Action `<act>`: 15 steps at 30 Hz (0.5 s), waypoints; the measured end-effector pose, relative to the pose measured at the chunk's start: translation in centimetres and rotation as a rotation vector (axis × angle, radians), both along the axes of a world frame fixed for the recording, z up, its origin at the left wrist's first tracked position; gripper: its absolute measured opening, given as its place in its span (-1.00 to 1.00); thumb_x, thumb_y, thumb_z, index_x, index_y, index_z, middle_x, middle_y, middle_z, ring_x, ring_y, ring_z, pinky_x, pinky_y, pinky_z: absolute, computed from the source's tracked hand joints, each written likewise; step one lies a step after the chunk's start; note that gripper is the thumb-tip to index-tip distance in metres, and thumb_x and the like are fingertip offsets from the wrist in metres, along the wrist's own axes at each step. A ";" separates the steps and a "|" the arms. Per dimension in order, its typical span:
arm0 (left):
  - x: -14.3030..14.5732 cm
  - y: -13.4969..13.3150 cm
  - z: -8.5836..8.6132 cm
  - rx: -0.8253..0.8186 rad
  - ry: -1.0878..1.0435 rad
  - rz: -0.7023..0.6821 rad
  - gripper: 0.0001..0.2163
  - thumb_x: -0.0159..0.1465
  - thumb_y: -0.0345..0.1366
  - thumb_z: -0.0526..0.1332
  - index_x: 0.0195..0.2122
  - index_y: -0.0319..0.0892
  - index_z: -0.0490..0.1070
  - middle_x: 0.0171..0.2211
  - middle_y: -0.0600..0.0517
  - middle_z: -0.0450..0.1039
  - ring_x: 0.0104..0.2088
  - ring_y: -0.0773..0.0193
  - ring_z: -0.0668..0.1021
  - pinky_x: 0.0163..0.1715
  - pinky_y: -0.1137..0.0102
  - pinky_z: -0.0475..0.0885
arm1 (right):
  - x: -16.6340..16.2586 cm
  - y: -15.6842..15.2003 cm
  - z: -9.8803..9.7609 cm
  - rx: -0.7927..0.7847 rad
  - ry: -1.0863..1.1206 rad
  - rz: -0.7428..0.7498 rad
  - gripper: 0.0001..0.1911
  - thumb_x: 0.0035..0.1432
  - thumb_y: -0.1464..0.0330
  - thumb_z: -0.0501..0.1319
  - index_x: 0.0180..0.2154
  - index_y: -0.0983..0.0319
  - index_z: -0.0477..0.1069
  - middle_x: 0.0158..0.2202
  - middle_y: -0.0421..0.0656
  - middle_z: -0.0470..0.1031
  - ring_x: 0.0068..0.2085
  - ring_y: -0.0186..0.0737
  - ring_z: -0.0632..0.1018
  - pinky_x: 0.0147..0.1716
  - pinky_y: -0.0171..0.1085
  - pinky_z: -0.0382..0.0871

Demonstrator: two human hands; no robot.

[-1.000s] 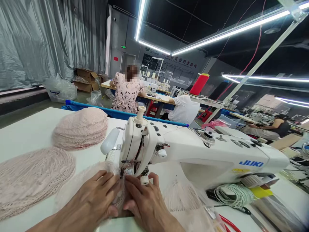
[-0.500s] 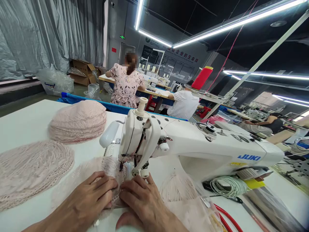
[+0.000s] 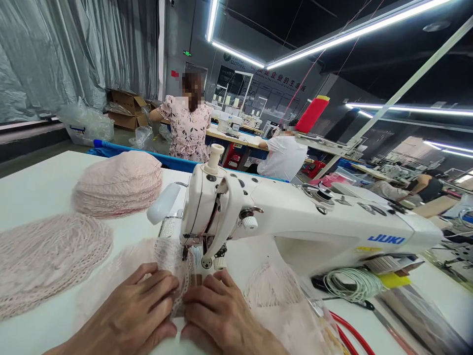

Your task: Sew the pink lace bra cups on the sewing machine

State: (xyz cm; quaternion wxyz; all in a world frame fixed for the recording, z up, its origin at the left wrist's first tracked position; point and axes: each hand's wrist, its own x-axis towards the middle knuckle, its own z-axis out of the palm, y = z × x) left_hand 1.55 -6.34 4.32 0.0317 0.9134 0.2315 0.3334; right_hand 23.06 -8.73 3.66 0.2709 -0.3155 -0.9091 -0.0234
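A sheer pale pink lace piece (image 3: 168, 254) with a patterned border lies under the needle end of a white JUKI sewing machine (image 3: 314, 217). My left hand (image 3: 144, 296) is on the lace left of the presser foot, its fingers bent and closed on the fabric. Just across from it, my right hand (image 3: 218, 305) has curled fingers on the border's right edge, in front of the needle. Both thumbs are low and close to each other near the front. What lies under the fingertips is hidden.
Left on the white table (image 3: 44, 182) are a tall stack of pink lace pieces (image 3: 118, 182) and a flatter stack (image 3: 55, 261). More lace (image 3: 273, 291) lies right of my hands, near a coiled pale cord (image 3: 353, 283) and red tubing (image 3: 345, 328). Other people sit working beyond.
My right thumb has drawn in toward the lace, and my left thumb now shows beside it. Under the needle, the lace has barely shifted. The view has moved slightly.
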 end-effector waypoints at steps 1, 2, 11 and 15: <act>0.0 0.0 0.0 0.004 0.013 0.009 -0.69 0.47 -0.17 0.00 -0.34 -0.11 0.44 -0.33 0.14 0.46 -0.24 0.32 0.50 0.07 0.32 0.09 | 0.0 0.0 0.0 0.003 0.010 0.015 -0.70 0.41 0.18 0.05 -0.30 0.21 0.37 -0.28 -0.22 0.55 -0.22 -0.27 0.45 -0.24 -0.21 0.20; 0.0 0.0 -0.1 0.012 0.026 0.020 -0.69 0.47 -0.17 0.00 -0.32 -0.11 0.44 -0.33 0.14 0.46 -0.26 0.31 0.49 0.06 0.31 0.10 | 0.0 0.0 -0.1 0.006 0.017 0.028 -0.67 0.41 0.15 0.03 -0.30 0.22 0.37 -0.30 -0.23 0.55 -0.24 -0.28 0.45 -0.25 -0.20 0.19; 0.2 0.2 -0.5 0.133 0.066 0.040 -0.71 0.46 -0.15 0.01 -0.21 -0.10 0.49 -0.32 0.11 0.52 -0.27 0.29 0.50 0.03 0.29 0.13 | 0.1 0.2 -0.1 0.007 0.048 0.036 -0.58 0.37 0.02 0.00 -0.16 0.21 0.40 -0.16 -0.21 0.56 -0.22 -0.29 0.47 -0.21 -0.20 0.23; 0.3 0.4 -0.2 0.113 0.051 0.070 -0.72 0.44 -0.06 0.03 -0.09 -0.06 0.47 -0.25 0.13 0.54 -0.22 0.30 0.51 0.06 0.32 0.11 | 0.2 0.5 -0.3 0.032 0.043 -0.084 -0.44 0.36 -0.05 -0.11 -0.09 0.23 0.42 -0.15 -0.14 0.56 -0.23 -0.23 0.46 -0.23 -0.18 0.25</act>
